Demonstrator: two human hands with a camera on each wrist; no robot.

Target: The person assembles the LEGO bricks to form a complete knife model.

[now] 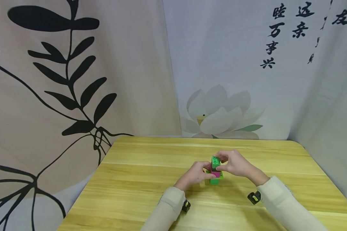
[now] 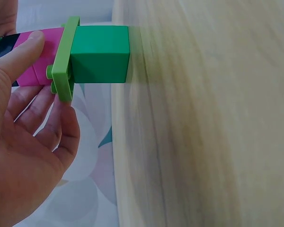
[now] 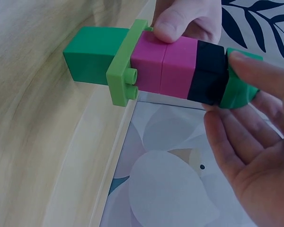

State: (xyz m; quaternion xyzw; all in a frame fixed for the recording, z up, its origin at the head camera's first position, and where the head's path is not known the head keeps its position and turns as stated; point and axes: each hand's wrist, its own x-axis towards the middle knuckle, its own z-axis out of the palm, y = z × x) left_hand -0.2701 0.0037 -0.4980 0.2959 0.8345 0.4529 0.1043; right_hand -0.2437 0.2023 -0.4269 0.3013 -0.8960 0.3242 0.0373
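Note:
A tower of toy building bricks stands upright on the wooden table [image 1: 127, 192]. Its base is a green brick [image 2: 100, 54], topped by a wider lime-green plate [image 3: 117, 75] whose studs stick out at the sides. Above the plate come two magenta bricks [image 3: 149, 59], then a black brick [image 3: 208, 71]. A green brick with a rounded side [image 1: 215, 162] forms the top. My left hand [image 1: 195, 175] grips the magenta bricks, its thumb lying across them. With thumb and fingers, my right hand [image 1: 234, 163] pinches the top green brick, which sits against the black one.
Behind the table's far edge hangs a pale curtain [image 1: 138, 80] with printed leaves, a lotus flower and characters. A black wrist camera [image 1: 254, 197] sits below the right sleeve, another [image 1: 186, 206] beside the left sleeve.

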